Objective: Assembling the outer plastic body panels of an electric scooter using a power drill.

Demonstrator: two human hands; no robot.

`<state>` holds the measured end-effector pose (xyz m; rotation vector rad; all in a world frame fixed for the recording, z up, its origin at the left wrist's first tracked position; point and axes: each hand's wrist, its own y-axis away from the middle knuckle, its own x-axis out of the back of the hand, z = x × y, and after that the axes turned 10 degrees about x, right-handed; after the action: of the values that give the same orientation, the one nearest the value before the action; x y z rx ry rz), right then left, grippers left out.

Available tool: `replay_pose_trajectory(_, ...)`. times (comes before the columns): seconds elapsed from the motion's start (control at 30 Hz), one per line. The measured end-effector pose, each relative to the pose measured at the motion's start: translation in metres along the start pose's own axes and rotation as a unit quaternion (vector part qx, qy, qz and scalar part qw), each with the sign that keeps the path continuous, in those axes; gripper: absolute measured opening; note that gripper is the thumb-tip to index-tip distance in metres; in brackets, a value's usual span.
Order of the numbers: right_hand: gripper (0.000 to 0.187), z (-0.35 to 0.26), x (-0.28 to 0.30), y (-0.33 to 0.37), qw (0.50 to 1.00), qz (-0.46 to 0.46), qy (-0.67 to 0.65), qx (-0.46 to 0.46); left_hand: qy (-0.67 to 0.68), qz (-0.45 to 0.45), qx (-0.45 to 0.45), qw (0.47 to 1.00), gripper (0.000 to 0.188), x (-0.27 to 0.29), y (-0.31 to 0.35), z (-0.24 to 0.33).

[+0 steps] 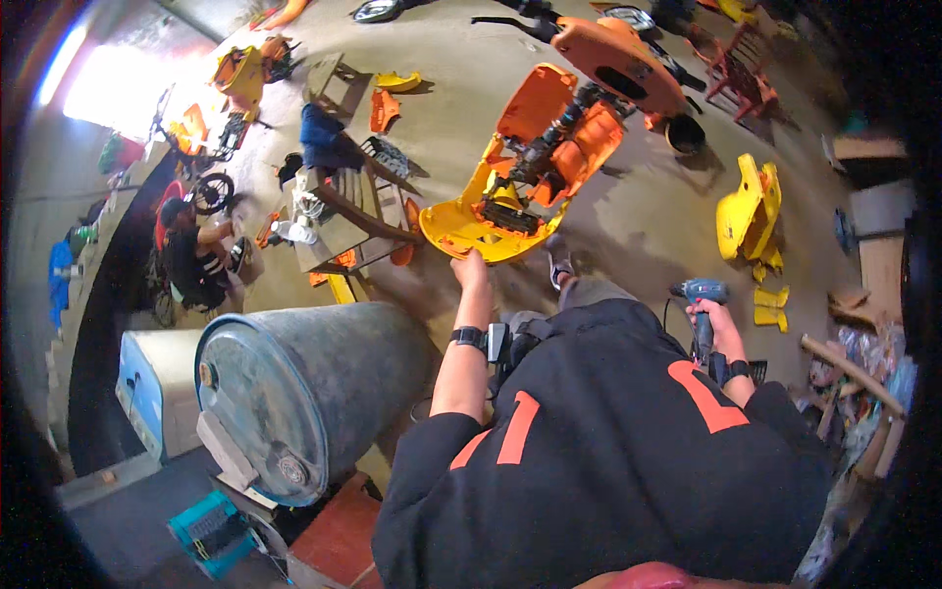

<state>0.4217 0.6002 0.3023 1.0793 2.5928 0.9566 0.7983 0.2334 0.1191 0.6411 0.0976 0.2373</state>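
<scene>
My left hand [471, 268] grips the near rim of a yellow curved scooter body panel [454, 229], with its fingertips partly hidden at the edge. That panel is at the near end of a scooter whose orange panels [595, 147] spread open around a dark bare frame [543, 147]. Out to my right, well apart from the scooter, my right hand [724, 332] is closed around the handle of a blue and black power drill [703, 292].
A big blue barrel [358, 344] lies on its side at my left, with a teal tool case [213, 535] nearby. Beyond it stands a wooden chair [368, 211], and a person [191, 260] sits low. Yellow panels [749, 211] lie on the floor at right.
</scene>
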Motion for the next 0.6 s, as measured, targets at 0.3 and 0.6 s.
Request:
replay_pose_trajectory(0.3,0.02,0.033,0.045,-0.011,0.993,0.052,-0.093,-0.049,0.021,-0.184,0.232,0.955,0.032,0.04,0.037,-0.001)
replay_pose_trajectory(0.6,0.021,0.147,0.171,-0.052,0.985,0.023,-0.122,-0.119,-0.027,-0.183,0.226,0.956,0.029,0.04,0.094,-0.008)
